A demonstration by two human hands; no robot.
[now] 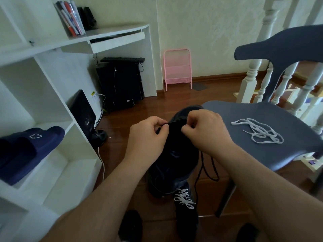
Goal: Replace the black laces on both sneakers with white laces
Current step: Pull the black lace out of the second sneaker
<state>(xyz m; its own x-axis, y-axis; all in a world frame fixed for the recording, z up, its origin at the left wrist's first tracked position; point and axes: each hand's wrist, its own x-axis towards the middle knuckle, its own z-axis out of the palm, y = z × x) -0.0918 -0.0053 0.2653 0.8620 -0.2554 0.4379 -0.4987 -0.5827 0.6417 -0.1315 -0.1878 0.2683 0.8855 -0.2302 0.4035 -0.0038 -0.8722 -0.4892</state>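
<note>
A black sneaker (174, 154) is held up in front of me, toe pointing away. My left hand (146, 137) pinches the sneaker's upper at its left side. My right hand (206, 130) pinches the black lace near the eyelets on the right. A loop of black lace (208, 168) dangles below my right wrist. A second black sneaker (185, 206) with a white lace threaded in it stands on the floor below. A loose white lace (258, 131) lies in a tangle on the grey chair seat (244, 119).
The grey chair stands to my right, in front of a white stair railing (253, 74). White shelves (43, 119) at left hold dark blue slippers (29, 151). A desk, a computer tower (120, 84) and a pink rack (177, 69) stand at the back wall.
</note>
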